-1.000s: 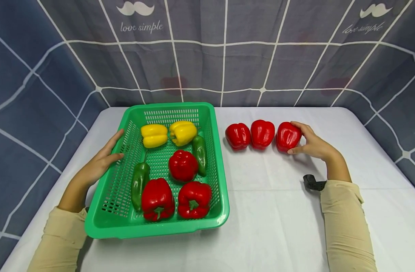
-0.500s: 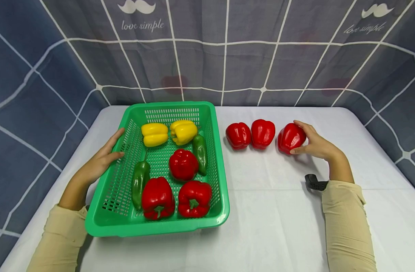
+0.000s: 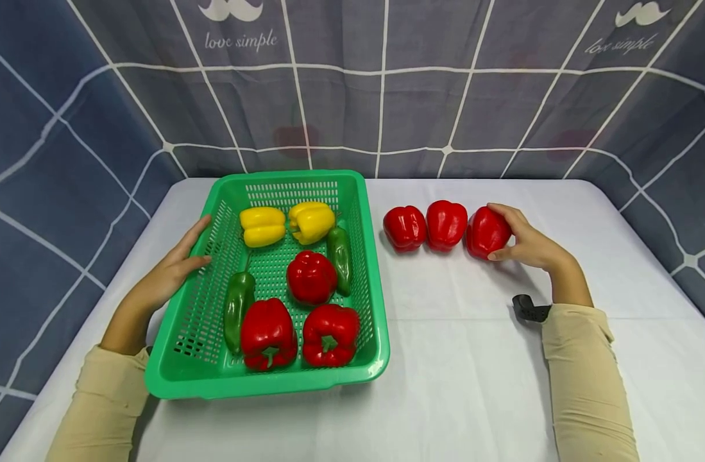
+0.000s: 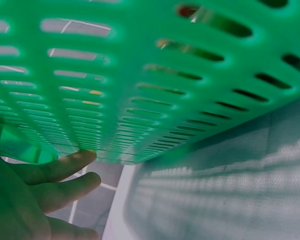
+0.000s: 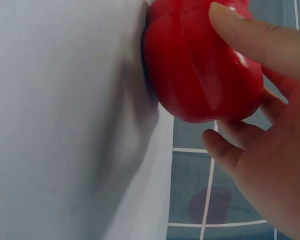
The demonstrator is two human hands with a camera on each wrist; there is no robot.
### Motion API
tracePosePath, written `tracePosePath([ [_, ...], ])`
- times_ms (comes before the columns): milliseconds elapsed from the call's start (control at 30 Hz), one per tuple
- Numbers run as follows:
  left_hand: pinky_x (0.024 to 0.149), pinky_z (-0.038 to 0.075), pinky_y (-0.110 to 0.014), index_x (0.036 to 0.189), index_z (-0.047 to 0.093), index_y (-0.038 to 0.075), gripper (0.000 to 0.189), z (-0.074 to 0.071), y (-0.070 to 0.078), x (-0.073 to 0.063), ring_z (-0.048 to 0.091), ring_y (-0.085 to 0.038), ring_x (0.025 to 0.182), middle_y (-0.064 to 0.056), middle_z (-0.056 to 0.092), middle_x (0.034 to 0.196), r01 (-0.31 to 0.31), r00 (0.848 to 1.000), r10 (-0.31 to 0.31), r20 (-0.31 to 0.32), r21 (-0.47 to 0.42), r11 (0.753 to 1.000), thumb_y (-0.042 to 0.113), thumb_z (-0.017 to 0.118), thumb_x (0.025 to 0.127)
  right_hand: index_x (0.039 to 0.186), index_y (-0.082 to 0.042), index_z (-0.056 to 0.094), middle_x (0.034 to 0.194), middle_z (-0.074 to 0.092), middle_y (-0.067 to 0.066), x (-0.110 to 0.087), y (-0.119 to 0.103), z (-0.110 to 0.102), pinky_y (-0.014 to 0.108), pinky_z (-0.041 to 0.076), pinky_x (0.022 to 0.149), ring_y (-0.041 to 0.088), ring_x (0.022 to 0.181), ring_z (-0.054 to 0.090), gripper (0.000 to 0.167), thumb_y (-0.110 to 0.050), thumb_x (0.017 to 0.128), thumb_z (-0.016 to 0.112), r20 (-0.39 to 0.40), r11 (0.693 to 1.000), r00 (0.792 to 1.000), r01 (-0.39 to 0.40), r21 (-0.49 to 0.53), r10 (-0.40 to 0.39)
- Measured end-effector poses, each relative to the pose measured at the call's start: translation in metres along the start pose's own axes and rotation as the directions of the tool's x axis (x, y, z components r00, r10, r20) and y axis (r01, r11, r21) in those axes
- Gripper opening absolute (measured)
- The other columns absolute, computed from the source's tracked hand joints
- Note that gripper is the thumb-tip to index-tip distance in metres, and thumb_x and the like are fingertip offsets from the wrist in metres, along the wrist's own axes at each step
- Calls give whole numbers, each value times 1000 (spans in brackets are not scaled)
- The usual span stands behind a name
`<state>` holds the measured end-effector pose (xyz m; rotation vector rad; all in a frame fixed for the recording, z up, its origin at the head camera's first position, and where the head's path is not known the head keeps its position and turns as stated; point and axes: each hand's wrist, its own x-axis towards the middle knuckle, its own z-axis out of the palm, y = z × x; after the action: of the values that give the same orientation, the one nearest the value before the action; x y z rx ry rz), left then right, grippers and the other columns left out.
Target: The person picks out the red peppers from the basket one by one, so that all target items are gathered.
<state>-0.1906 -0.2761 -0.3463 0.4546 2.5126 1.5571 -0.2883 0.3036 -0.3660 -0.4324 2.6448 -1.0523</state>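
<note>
On the white table stands a green plastic basket [image 3: 271, 384] with bell peppers and long green peppers in it. My left hand [image 3: 169, 276] rests on its left rim, index finger and thumb over the edge. In the left wrist view, other fingers [image 4: 72, 194] lie fairly straight outside the slotted wall. My right hand [image 3: 528, 242] holds a red bell pepper [image 3: 487, 232], at the right end of a row of three on the table. In the right wrist view the thumb [image 5: 270, 42] lies across this pepper [image 5: 200, 70], with fingers behind it, partly hidden.
Two more red bell peppers [image 3: 405, 228] sit side by side, left of the held one. The basket holds two yellow bell peppers [image 3: 262, 226], several red ones [image 3: 312, 278] and two long green peppers [image 3: 239, 311]. A grid-patterned curtain [image 3: 421, 109] borders the table.
My right hand tilted the red bell pepper rightward, then brought it back left, close to the other two. My left hand and the basket have stayed in place.
</note>
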Motion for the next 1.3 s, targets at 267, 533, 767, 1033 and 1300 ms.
tracePosePath([
  [267, 86, 24, -1, 148, -4, 19, 68, 0, 0, -1, 3, -23, 135, -12, -10, 153, 1, 1000, -1, 5, -5, 1000, 7, 36, 95, 147, -13, 9, 145, 11, 22, 3, 0, 2, 65, 26, 96, 43, 130, 15, 99, -4, 71, 73, -2, 1000, 1000, 23, 12, -23],
  [533, 87, 24, -1, 148, -4, 19, 67, -1, 0, 1, 8, -14, 134, -12, -9, 153, -2, 1000, 3, 10, -3, 1000, 7, 36, 95, 147, -13, 9, 147, 11, 19, 5, 4, 3, 65, 20, 100, 40, 132, 13, 100, -4, 71, 74, -20, 999, 1000, 7, 36, -7],
  [767, 85, 28, -2, 148, -4, 19, 67, 0, 0, 0, 14, -8, 130, -13, -8, 153, 4, 1000, -4, 10, -9, 1000, 7, 35, 95, 147, -14, 7, 147, 10, 19, 4, 5, 3, 65, 20, 100, 40, 132, 13, 102, -6, 71, 74, -18, 999, 1000, 0, 45, 1],
  [1033, 87, 23, -1, 148, -5, 18, 68, 1, 1, -1, 5, -16, 135, -14, -9, 153, -2, 1000, 2, 4, -13, 1000, 6, 35, 95, 148, -20, 5, 149, 7, 18, 2, 1, 0, 68, 19, 98, 40, 135, 9, 103, -9, 72, 73, -19, 999, 999, -28, 20, 28],
  [1300, 88, 20, 0, 148, -5, 16, 68, 2, 2, 0, 1, -20, 136, -15, -9, 153, 0, 1000, 0, 3, -13, 1000, 6, 35, 95, 148, -19, 5, 150, 4, 19, 2, -1, -1, 68, 15, 99, 38, 138, 1, 101, -8, 73, 72, -54, 1000, 998, -20, -1, 20],
])
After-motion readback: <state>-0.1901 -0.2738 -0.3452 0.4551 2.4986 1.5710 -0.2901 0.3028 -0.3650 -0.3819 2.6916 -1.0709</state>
